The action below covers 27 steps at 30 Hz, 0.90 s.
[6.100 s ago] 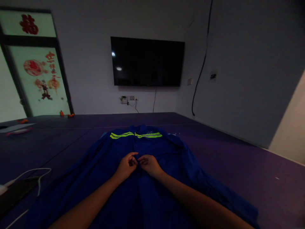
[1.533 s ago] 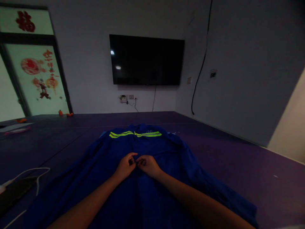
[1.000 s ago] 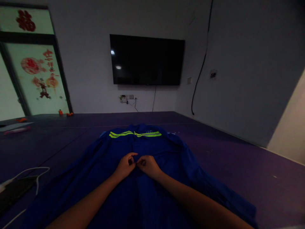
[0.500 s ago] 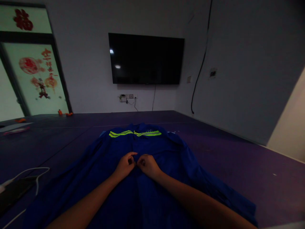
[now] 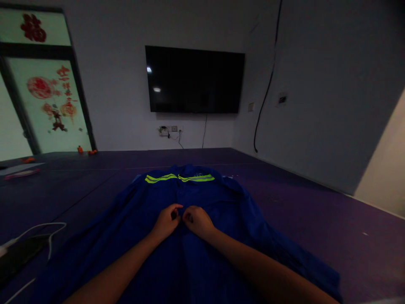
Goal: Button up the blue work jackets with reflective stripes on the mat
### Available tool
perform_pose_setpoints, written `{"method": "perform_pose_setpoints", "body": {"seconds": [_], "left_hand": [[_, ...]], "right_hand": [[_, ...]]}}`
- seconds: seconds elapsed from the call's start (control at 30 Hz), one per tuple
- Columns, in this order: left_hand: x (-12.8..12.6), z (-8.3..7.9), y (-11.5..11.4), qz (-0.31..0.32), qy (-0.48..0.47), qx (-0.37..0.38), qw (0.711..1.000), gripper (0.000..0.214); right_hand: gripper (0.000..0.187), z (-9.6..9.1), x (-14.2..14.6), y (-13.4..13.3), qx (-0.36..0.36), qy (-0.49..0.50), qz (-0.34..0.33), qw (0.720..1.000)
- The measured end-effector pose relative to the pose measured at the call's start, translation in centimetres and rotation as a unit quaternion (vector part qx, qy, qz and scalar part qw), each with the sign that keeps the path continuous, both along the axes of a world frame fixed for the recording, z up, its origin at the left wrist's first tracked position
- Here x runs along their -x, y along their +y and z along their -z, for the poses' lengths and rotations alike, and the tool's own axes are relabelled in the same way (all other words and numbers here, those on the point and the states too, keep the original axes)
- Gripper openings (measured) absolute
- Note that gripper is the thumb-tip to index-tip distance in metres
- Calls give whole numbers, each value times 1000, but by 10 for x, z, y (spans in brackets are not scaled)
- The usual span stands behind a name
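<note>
A blue work jacket (image 5: 221, 211) with yellow-green reflective stripes (image 5: 179, 178) lies spread flat on a dark purple surface (image 5: 316, 211). My left hand (image 5: 166, 221) and my right hand (image 5: 198, 221) meet at the jacket's front closure, fingertips pinched together on the fabric edges there. What sits between the fingertips is too small and dark to make out. Both forearms rest over the jacket's lower part.
A dark phone with a white cable (image 5: 38, 236) lies at the near left. A black television (image 5: 194, 80) hangs on the far wall above a socket (image 5: 171, 130). Papers (image 5: 19, 169) sit far left, near a glass door with red decorations (image 5: 47, 90).
Hardly anything differs; both hands stay pinched at the same spot on the jacket front, with only small finger and camera shifts.
</note>
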<state>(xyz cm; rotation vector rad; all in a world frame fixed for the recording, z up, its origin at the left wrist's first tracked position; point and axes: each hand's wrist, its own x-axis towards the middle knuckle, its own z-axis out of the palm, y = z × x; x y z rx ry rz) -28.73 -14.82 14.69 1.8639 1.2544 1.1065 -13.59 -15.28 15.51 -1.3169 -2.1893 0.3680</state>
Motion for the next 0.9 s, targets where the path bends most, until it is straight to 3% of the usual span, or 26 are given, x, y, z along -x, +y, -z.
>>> {"method": "perform_pose_setpoints", "body": {"seconds": [0.27, 0.47, 0.7, 0.9], "left_hand": [[-1, -3, -2, -9, 9, -2, 1000, 32], [-2, -10, -9, -35, 15, -48, 998, 36], [-4, -16, -17, -3, 12, -111, 994, 38], [-4, -15, -16, -11, 13, -117, 993, 36]], "right_hand": [[13, -2, 1, -2, 0, -6, 8, 1000], [13, 0, 1, -2, -7, 4, 9, 1000], [15, 0, 1, -2, 2, 9, 7, 1000], [16, 0, 1, -3, -2, 7, 8, 1000]]}}
